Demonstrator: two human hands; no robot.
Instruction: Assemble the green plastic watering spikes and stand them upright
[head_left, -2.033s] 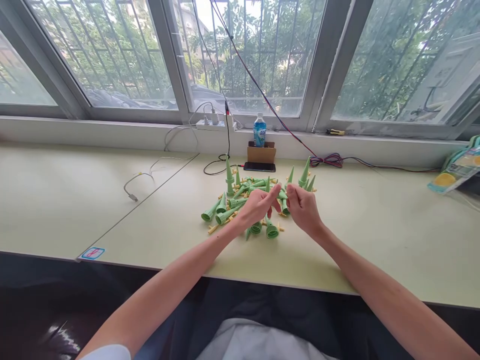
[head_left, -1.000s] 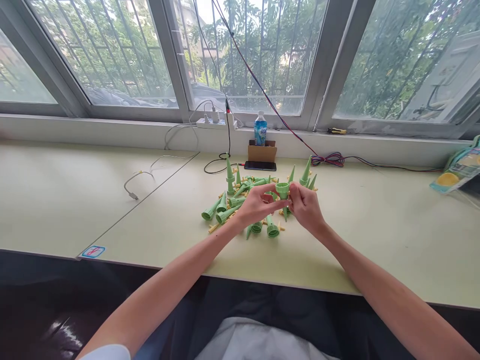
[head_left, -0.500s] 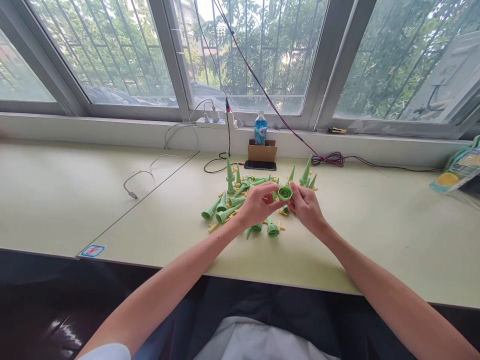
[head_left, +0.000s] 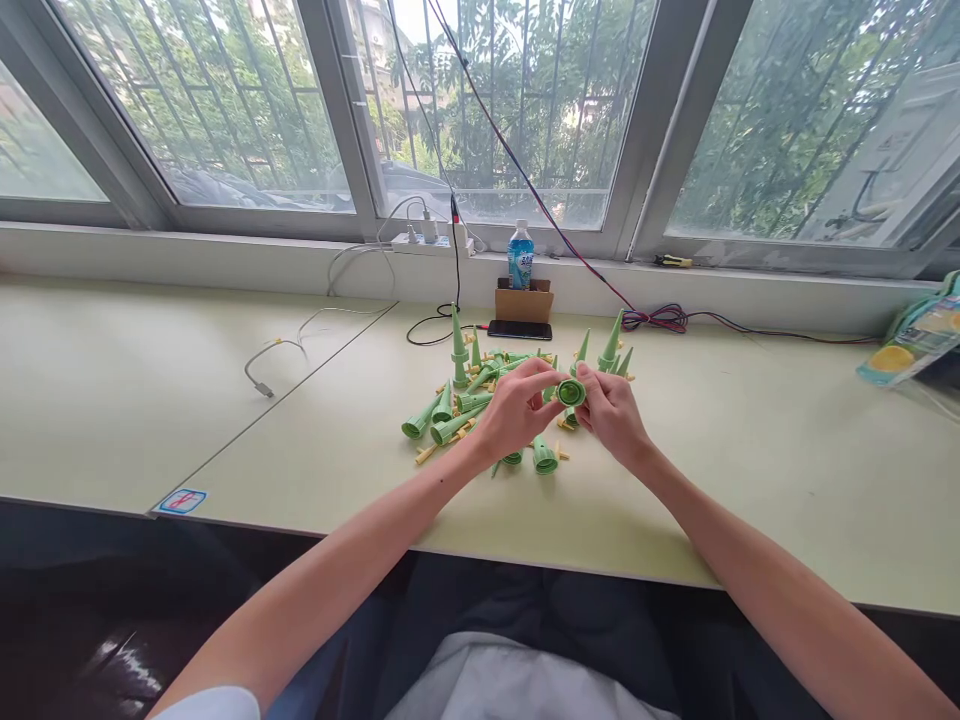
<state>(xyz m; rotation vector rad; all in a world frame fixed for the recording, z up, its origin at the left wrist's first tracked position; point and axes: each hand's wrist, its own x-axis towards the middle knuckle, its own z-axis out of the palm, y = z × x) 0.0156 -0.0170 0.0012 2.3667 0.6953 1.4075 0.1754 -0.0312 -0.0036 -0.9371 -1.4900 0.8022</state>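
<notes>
— What's between the hands?
— A green plastic cone [head_left: 571,392], its round mouth turned toward the person. The left hand [head_left: 517,410] and right hand [head_left: 611,415] meet on it, fingertips of both pinched on it, just above the table [head_left: 750,470].
— And the others?
— A pile of cones [head_left: 450,420] lies just left of the left hand and beneath both hands. A few stand upright beyond the right hand.

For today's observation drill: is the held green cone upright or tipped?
Tipped: the green cone shows its round mouth, pinched between left hand and right hand.
</notes>
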